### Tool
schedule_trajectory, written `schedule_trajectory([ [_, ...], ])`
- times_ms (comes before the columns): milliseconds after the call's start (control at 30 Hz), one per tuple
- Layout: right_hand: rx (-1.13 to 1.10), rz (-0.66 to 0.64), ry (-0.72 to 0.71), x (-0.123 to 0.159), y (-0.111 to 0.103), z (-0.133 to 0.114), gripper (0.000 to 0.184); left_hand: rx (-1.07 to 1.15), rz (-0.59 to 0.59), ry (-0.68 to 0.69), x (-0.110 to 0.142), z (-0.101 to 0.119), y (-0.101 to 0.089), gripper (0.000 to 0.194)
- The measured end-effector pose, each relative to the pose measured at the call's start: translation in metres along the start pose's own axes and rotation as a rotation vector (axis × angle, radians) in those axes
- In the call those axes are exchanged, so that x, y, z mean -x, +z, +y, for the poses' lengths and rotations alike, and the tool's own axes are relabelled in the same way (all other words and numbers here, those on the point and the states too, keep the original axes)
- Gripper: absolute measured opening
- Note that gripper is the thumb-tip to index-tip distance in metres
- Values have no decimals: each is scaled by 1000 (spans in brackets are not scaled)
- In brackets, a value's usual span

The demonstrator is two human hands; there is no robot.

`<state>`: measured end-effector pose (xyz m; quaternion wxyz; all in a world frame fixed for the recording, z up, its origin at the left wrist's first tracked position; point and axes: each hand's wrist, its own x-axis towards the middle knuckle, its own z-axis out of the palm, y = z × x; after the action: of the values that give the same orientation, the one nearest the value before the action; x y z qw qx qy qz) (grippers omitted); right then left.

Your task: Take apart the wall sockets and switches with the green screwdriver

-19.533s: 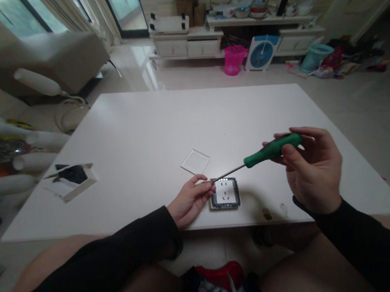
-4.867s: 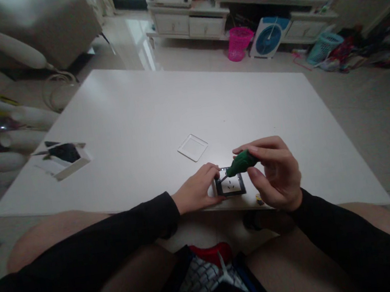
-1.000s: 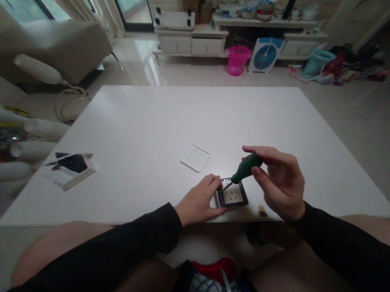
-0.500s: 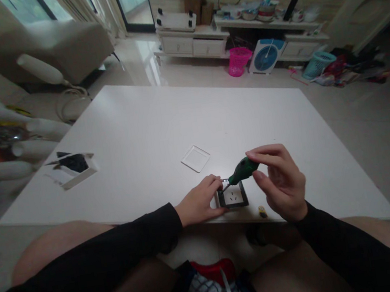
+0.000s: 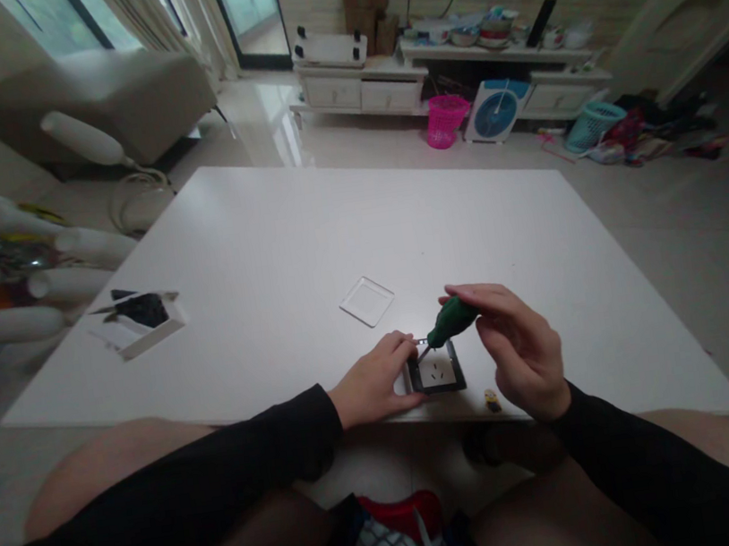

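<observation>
A wall socket (image 5: 437,373) with a white face and a dark frame lies near the front edge of the white table. My left hand (image 5: 379,379) grips its left side between thumb and fingers. In my right hand (image 5: 520,346) is a green-handled screwdriver (image 5: 453,318), tilted so its tip meets the socket's upper left corner. The fingers lie over the handle's end. Just beyond the socket is a square, pale cover frame (image 5: 367,301), flat on the table. A small yellow and dark figure (image 5: 492,400) sits to the right of the socket, by the table edge.
On the left of the white table (image 5: 277,231) stands an open white box (image 5: 152,334) with dark items in it. Past the table are a pink basket (image 5: 446,121), a blue fan (image 5: 496,112) and a low cabinet (image 5: 356,93). White rounded bars (image 5: 12,324) stick out at far left.
My right hand has shifted left and its fingers have moved further over the screwdriver's handle end. The tip stays at the socket's corner, and my left hand keeps its hold.
</observation>
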<state>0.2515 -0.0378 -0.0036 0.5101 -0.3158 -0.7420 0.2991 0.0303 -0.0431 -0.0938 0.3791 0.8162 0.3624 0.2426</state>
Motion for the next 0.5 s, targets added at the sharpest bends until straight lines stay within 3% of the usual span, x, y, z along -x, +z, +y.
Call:
schedule_trajectory([
  [500,18,12,-30,-1,0,4,48,7,-10,8,0,0,-1,47],
])
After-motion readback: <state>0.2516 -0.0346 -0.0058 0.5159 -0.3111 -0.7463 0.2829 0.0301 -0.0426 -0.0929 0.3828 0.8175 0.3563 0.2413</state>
